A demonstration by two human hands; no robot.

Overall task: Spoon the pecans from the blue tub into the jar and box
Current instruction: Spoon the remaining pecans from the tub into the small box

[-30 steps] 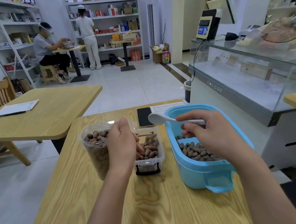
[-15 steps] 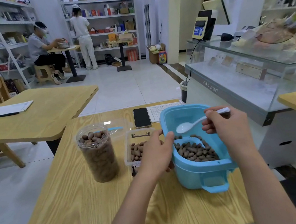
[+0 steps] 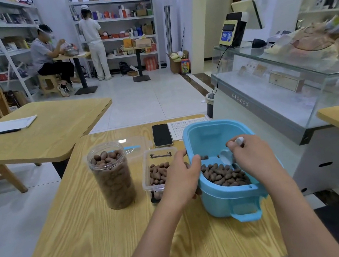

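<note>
With the left hand (image 3: 181,178) gripping the blue tub (image 3: 224,199) rim and the right hand (image 3: 251,155) pinching the spoon (image 3: 227,156), she'd best dig low under the pecans (image 3: 224,174).

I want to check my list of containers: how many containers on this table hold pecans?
3: the jar at left, the clear box in the middle, the blue tub at right. None seem hidden.

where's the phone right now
In the head view the phone lies flat at the far edge of the near table, just behind the clear box, between the clear lid and the printed sheet.
</note>
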